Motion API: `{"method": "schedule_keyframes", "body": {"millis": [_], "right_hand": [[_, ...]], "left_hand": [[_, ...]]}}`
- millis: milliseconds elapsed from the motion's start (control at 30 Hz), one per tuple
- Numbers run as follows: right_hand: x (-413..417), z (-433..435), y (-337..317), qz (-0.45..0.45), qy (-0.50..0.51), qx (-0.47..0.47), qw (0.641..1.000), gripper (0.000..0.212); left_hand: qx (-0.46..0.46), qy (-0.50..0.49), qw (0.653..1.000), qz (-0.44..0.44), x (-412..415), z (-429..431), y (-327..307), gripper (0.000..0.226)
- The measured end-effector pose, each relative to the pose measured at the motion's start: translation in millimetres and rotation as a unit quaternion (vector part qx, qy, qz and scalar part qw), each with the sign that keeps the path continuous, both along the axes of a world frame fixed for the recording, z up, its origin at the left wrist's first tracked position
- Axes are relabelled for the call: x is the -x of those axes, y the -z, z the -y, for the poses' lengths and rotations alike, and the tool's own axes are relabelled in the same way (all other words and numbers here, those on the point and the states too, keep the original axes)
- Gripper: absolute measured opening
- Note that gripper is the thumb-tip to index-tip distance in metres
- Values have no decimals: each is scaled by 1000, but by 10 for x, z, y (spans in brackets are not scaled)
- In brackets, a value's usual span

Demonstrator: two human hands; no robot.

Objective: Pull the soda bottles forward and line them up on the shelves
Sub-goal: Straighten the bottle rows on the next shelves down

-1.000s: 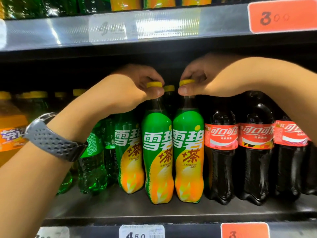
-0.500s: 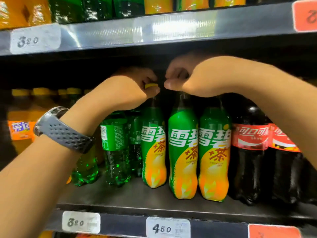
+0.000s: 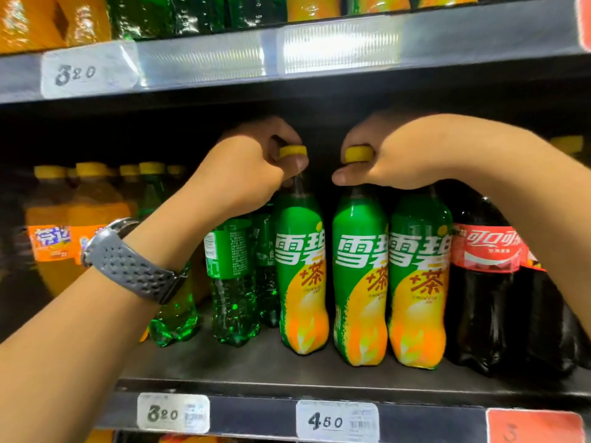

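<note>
Three green-and-orange tea soda bottles with yellow caps stand on the dark shelf [image 3: 287, 375]. My left hand [image 3: 246, 174] grips the neck and cap of the left bottle [image 3: 300, 276], which stands a little further back. My right hand [image 3: 383, 161] grips the cap of the middle bottle [image 3: 359, 282]. The third bottle [image 3: 419, 282] stands touching the middle one on its right, its cap hidden under my right wrist. The middle and right bottles stand near the shelf's front.
Clear green soda bottles [image 3: 232, 276] stand left of the tea sodas, orange soda bottles [image 3: 80, 238] further left. Dark cola bottles [image 3: 489, 282] fill the right. The upper shelf edge [image 3: 204, 62] hangs close above my hands. Price tags [image 3: 335, 422] line the front rail.
The view has shifted left, so the bottles sit further right in frame. My right hand has moved off the rightmost tea soda onto the middle one; my left hand has taken a bottle further left.
</note>
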State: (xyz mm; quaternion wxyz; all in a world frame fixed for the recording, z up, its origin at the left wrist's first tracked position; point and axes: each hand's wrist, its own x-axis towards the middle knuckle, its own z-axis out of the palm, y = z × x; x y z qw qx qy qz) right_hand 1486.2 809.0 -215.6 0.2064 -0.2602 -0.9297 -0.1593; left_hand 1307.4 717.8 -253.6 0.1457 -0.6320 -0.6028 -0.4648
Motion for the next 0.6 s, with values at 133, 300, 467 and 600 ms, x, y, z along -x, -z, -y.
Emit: {"method": "schedule_keyframes", "body": {"millis": [133,300,467,600], "right_hand": [[10,-5,5,0,-2,-7,1000,41],[4,-2,7,1,-5,-13,1000,41],[-11,29,30,-6,6,-10,1000,41],[-35,86,2,-1,31,7,999,51]], "left_hand": [[-7,21,1000,-1,-63,22,-10,29],[1,36,999,4,-113,54,17,24],[29,52,998,9,-97,110,-25,18],[57,57,997,8,-102,176,-57,24]]}}
